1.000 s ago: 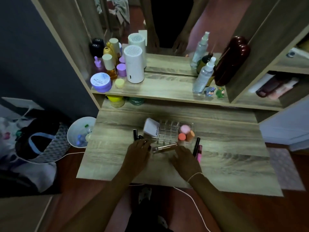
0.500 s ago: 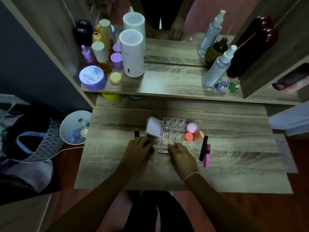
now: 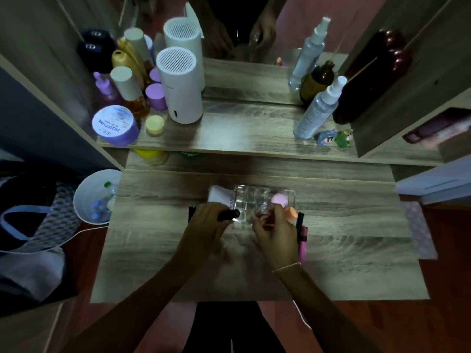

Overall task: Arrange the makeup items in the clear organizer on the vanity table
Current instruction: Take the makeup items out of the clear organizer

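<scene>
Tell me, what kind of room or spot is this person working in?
Most likely a dressing table in a bedroom. A mirror stands behind a wooden shelf crowded with a spray bottle and a purple cream jar, and a clear organizer sits on the table.

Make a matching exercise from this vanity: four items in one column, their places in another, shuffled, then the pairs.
1. purple jar
2. pink sponge
3. black tube
4. toy figurines

A. in the left hand
B. shelf, right end
C. inside the clear organizer
D. shelf, left end

Pairs: 1-D, 2-C, 3-A, 4-B
</scene>
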Demonstrator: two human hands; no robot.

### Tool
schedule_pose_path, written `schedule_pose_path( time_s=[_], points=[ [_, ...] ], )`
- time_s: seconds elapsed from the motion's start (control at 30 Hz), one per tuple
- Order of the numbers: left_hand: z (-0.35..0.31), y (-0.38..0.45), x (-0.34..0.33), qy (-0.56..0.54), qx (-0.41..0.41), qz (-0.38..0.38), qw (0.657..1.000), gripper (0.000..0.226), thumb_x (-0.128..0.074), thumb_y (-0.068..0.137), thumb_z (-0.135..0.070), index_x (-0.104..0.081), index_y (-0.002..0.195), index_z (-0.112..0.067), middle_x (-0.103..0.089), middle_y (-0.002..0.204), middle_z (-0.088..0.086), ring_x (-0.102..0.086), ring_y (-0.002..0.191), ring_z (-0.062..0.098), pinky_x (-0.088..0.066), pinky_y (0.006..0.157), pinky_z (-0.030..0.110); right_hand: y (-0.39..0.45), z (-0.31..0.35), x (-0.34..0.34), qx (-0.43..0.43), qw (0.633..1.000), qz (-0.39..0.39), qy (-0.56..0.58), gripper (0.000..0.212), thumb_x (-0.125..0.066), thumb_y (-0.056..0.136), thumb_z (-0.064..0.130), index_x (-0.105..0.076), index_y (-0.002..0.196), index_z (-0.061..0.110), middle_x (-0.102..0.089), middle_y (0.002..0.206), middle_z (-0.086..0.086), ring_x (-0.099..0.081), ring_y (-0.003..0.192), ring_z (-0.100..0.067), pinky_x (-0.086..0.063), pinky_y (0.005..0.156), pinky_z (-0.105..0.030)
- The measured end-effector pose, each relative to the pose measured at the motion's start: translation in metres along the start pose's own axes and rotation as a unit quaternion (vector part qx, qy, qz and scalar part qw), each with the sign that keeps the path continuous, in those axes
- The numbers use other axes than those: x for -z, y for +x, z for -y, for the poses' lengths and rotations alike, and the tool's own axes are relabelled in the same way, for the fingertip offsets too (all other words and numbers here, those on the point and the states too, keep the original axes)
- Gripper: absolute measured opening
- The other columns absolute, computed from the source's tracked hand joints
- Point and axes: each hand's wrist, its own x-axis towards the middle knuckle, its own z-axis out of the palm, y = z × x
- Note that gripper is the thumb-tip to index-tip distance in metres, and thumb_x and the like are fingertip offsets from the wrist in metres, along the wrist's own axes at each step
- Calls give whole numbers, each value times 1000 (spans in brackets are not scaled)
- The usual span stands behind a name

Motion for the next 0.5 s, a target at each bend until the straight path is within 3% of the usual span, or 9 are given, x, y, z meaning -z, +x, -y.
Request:
schedule_pose_path(
  time_s=[0.07,0.2,0.3,0.4,0.5],
  points=[
    [-10,18,-4,-75,64,-33,995,18,-60,89,-21,-59,105,-13,-61,102,6,-49,89,6,-37,76,5,10,5,1,-12,999,-24,39,27,-69,85,20,-54,107,14,-63,82,2,-60,70,-6,-38,58,2],
    [-24,48,-11,-152,98,-92,979,23,-63,87,-19,-56,109,-17,-55,102,-6,-57,94,12,-44,80,17,26,9,-1,-9,997,-42,64,20,-69,85,19,-57,100,16,-67,90,3,-65,79,-6,-48,68,-7],
    [-25,61,-16,-128,101,-83,983,24,-66,84,-12,-57,106,-17,-57,100,-7,-57,92,12,-45,81,24,34,11,-5,-3,997,-64,54,22,-71,83,11,-60,101,16,-57,90,18,-56,78,11,-37,70,7],
    [-23,64,-18,-126,115,-56,984,22,-64,85,-10,-56,105,-16,-60,100,-4,-57,89,7,-45,76,16,40,9,-8,2,998,-63,25,22,-70,82,7,-61,101,12,-61,92,2,-46,81,30,-25,71,13],
    [-20,62,-19,-115,112,-40,986,18,-62,86,-10,-56,102,-17,-60,98,-3,-56,88,6,-42,75,13,44,6,-10,-14,999,-42,4,22,-69,83,12,-61,104,13,-69,97,-8,-57,81,9,-15,77,16]
  ],
)
